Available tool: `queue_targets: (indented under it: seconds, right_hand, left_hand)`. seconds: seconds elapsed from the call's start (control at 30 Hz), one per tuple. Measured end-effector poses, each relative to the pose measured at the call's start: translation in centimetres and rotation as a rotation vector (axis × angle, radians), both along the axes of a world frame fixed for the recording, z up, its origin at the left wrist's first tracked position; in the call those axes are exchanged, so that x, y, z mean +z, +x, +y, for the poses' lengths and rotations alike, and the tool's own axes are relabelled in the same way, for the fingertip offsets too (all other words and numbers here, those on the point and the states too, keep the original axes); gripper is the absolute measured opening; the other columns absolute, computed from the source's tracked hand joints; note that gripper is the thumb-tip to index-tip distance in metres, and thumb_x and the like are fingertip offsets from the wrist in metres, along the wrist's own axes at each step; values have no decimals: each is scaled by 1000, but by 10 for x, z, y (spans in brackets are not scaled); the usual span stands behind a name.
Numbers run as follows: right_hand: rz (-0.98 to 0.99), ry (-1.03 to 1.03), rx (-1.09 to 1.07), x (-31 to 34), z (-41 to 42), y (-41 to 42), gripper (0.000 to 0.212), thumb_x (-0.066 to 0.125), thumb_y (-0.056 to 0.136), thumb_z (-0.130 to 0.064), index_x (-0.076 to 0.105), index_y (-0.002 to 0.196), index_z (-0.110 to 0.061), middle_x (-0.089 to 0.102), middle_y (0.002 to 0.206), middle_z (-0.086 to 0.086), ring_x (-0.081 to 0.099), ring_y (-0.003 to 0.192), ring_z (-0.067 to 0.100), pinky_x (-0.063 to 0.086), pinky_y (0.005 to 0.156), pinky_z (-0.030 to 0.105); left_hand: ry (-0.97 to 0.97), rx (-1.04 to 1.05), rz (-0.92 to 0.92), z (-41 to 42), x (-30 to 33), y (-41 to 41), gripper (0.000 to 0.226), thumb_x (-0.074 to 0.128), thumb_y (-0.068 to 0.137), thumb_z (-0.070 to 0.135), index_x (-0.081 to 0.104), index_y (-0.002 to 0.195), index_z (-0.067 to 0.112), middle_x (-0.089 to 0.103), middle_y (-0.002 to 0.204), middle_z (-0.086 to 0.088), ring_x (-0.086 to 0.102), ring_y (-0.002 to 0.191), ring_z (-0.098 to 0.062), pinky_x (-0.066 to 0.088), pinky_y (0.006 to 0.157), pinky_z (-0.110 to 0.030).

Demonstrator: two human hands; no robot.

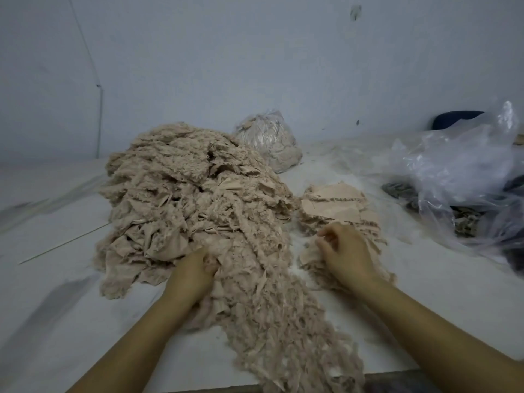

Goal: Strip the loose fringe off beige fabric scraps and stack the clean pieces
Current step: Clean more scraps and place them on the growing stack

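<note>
A big heap of frayed beige fabric scraps [187, 194] covers the middle of the white surface, and a trail of fringe [278, 321] runs from it toward the near edge. My left hand [192, 275] is dug into the front of the heap, its fingers buried in the cloth. To the right lies a low stack of flatter beige pieces [334, 205]. My right hand [344, 251] rests on a beige scrap [307, 255] at the near end of that stack, fingers curled and pinching the cloth.
A tied clear bag stuffed with beige scraps [269, 137] stands behind the heap near the wall. A large crumpled clear plastic bag [465, 177] with dark scraps lies at the right. A thin stick [65, 243] lies on the surface at the left.
</note>
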State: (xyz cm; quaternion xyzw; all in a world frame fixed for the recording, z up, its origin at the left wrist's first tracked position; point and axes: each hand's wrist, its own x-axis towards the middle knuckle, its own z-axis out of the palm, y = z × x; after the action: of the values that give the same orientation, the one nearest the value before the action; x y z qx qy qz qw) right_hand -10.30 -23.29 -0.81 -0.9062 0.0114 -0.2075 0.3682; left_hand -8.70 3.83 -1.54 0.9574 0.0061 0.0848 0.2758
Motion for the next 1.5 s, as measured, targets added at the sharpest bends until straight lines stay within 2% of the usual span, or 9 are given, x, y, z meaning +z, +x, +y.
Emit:
queue_targets:
  seconds: [0.27,0.4,0.5,0.6,0.67,0.87,1.0,1.33,1.5]
  right_hand:
    - [341,612,655,14,63,-27,30,75,73,-36,63,99,-25,70,86,-8,65,76,0,51,65,17]
    - [179,664,494,8,67,-23,12,65,89,-13,59,79,-13,56,58,-2,47,50,10,39,50,21]
    - [223,801,493,6,55,-20,23,49,98,-16,56,78,-7,48,42,-2,35,32,9,31,38,17]
    - [317,985,557,10,53,-21,23,44,100,-16,63,89,-7,64,61,7,50,48,19,42,45,22]
    - [367,1060,531,8,56,-19,26,44,100,-17,66,102,-3,73,91,14,66,77,24,54,71,30]
    - [384,747,431,5,57,-20,56,58,75,-69,58,99,-19,63,76,-3,58,65,9,48,60,25]
    - [255,663,343,-3,65,-13,28,74,82,-32,54,96,-18,57,62,-4,55,60,13,44,60,32]
    - [41,534,204,0,72,-7,20,55,96,-23,58,84,-7,59,75,5,54,71,17,41,65,29]
    - [43,480,93,0,49,-6,27,44,100,-25,51,76,-16,55,66,5,50,58,19,41,60,31]
  left_hand:
    - [-514,-337,-173,-45,31,-18,21,55,94,17,56,74,23,56,60,10,52,55,-1,41,56,-23]
    - [-693,-359,-114,-49,46,-16,17,52,96,20,58,80,19,60,55,1,59,48,-17,50,49,-30]
    - [-515,-289,-215,-38,47,-4,16,53,93,40,61,90,27,61,92,11,59,77,2,49,73,-25]
    - [-467,-482,22,-39,39,-2,42,60,82,56,52,119,37,51,106,34,49,97,14,43,76,-9]
    - [-530,-553,113,-44,31,-1,16,64,86,36,63,102,31,63,85,27,59,81,4,44,66,-8]
    - [-633,-460,60,-57,28,-4,28,52,94,5,64,77,24,64,59,16,56,53,0,42,51,-12]
    - [-631,-440,80,-63,25,-9,28,43,98,9,64,80,13,68,71,6,61,67,-6,48,63,-20]
    - [-869,-382,305,-63,23,-16,33,49,98,22,70,78,7,69,75,-10,63,69,-17,50,68,-29]
    - [-794,-244,174,-45,31,-10,28,54,95,21,48,71,7,40,70,-9,35,67,-18,30,62,-29]
